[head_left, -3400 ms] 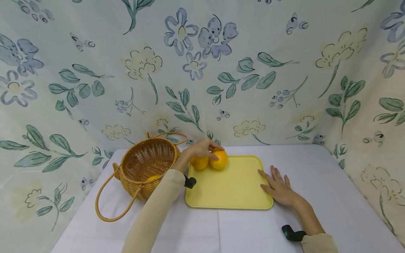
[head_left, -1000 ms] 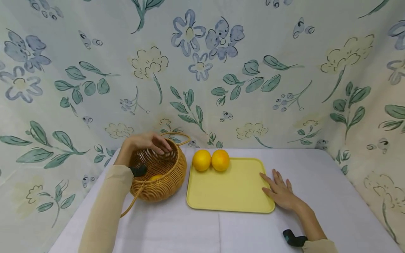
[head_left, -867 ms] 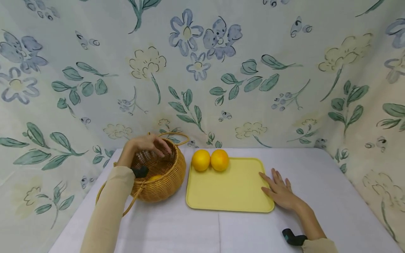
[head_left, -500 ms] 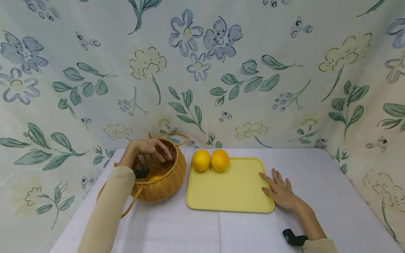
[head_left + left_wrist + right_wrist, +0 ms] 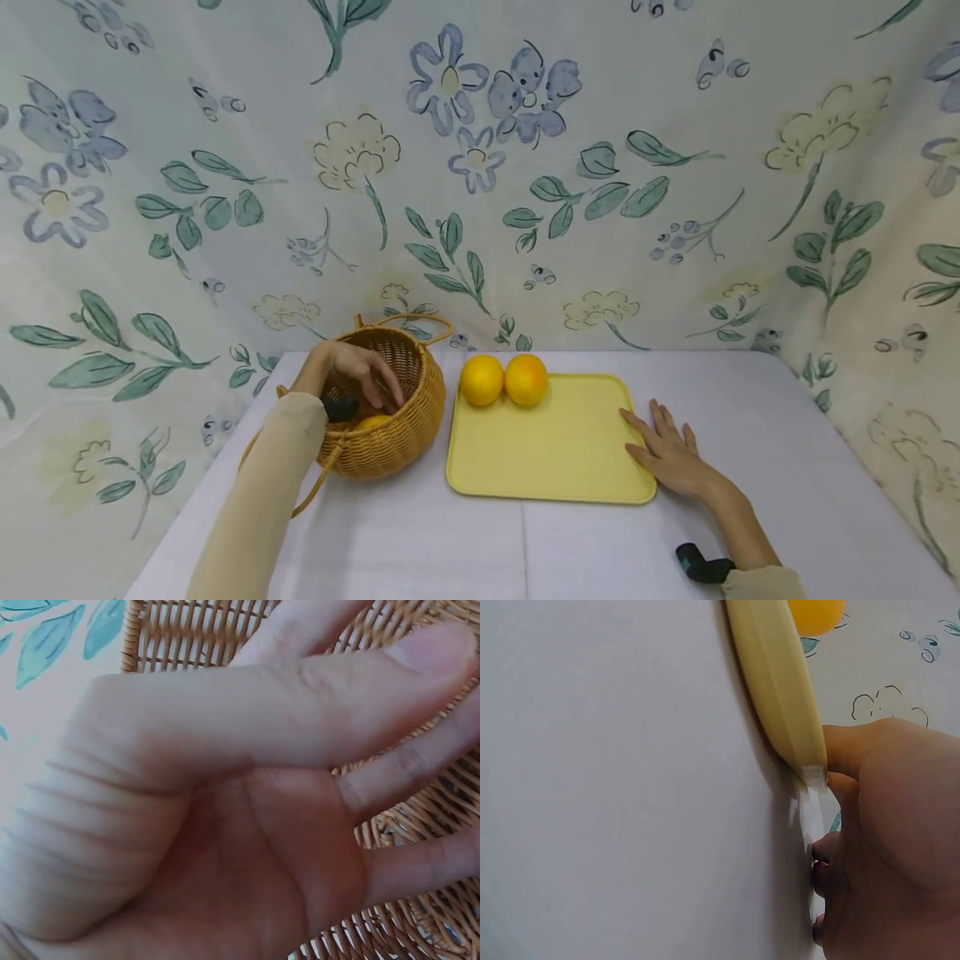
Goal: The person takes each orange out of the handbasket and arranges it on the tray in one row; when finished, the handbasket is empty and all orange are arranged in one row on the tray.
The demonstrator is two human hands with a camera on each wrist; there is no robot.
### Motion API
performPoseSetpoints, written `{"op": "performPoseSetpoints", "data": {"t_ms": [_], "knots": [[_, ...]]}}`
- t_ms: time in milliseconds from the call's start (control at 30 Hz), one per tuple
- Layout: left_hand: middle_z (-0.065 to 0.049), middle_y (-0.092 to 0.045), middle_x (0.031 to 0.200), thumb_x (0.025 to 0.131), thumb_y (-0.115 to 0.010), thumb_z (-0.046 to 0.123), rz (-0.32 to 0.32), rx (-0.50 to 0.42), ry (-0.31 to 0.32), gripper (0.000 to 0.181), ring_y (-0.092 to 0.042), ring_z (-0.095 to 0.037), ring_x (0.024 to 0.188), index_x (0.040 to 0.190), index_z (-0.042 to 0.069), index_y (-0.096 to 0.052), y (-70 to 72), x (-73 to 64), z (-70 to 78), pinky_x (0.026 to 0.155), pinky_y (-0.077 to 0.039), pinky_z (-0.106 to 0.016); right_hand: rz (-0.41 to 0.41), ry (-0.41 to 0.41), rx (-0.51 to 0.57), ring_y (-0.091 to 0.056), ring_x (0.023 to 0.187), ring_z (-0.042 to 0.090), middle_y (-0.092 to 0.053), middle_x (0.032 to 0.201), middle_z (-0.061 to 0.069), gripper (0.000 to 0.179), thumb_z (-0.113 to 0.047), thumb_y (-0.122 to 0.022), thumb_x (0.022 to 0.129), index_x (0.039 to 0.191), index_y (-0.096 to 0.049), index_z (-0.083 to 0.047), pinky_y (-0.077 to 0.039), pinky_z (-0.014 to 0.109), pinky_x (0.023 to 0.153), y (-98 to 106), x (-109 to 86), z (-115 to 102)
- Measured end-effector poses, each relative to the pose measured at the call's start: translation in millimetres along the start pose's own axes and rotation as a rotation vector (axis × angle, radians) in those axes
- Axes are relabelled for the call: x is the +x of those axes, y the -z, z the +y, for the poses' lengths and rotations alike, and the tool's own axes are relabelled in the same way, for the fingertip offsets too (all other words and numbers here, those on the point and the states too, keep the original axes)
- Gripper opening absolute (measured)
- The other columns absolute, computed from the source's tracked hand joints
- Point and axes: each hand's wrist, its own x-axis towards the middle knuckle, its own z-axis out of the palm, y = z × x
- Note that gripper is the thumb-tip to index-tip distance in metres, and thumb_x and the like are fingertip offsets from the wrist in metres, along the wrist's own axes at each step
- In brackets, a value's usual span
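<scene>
Two oranges [image 5: 482, 380] sit side by side in the far left corner of the yellow tray [image 5: 555, 446]; a third fruit [image 5: 374, 422] lies inside the wicker basket [image 5: 390, 446], partly hidden by the near rim. Above it the left hand [image 5: 358, 371] dips in, fingers parted and slightly bent, holding nothing. Fingers straight, the right hand [image 5: 671, 450] touches the tray's right edge without gripping. Best to cup the fruit low, thumb opposite fingers, then lift clear of the rim
</scene>
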Motion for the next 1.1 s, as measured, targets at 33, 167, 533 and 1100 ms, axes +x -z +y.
{"op": "performPoseSetpoints", "data": {"t_ms": [33, 167, 533, 1100], "knots": [[-0.012, -0.073, 0.128, 0.097, -0.061, -0.008, -0.026, -0.024, 0.002, 0.035, -0.071, -0.019, 0.108, 0.129, 0.001, -0.071, -0.1, 1.4, -0.8, 0.084, -0.06, -0.033, -0.001, -0.005, -0.004, 0.006, 0.152, 0.062, 0.003, 0.164, 0.042, 0.063, -0.038, -0.052, 0.107, 0.158, -0.036, -0.006, 0.014, 0.078, 0.115, 0.0, 0.0, 0.7], [-0.007, -0.075, 0.122, 0.097, -0.06, -0.01, -0.074, -0.057, 0.016, 0.037, -0.071, -0.016, 0.093, 0.128, 0.004, -0.073, 0.1, 4.2, -3.9, 0.076, -0.061, -0.031, -0.003, -0.021, -0.012, 0.006, 0.152, 0.062, 0.003, 0.164, 0.042, 0.063, -0.04, -0.052, 0.107, 0.158, -0.036, -0.006, 0.014, 0.078, 0.115, -1.0, 0.9, 2.3], [-0.004, -0.077, 0.117, 0.097, -0.059, -0.011, -0.135, -0.059, 0.044, 0.038, -0.072, -0.013, 0.091, 0.128, 0.006, -0.073, 1.2, 8.8, -6.7, 0.077, -0.061, -0.029, 0.0, -0.02, -0.001, 0.007, 0.152, 0.061, 0.004, 0.165, 0.042, 0.064, -0.04, -0.052, 0.107, 0.158, -0.036, -0.006, 0.015, 0.077, 0.115, -1.0, 0.1, 2.2], [0.003, -0.08, 0.104, 0.096, -0.05, -0.021, -0.28, -0.071, 0.07, 0.057, -0.073, -0.008, 0.09, 0.113, 0.025, -0.08, -4.4, 12.7, 0.8, 0.077, -0.06, -0.025, 0.009, 0.004, 0.004, 0.006, 0.152, 0.062, 0.003, 0.165, 0.042, 0.063, -0.039, -0.052, 0.107, 0.158, -0.037, -0.005, 0.014, 0.079, 0.115, -0.3, -0.9, 1.1]]}}
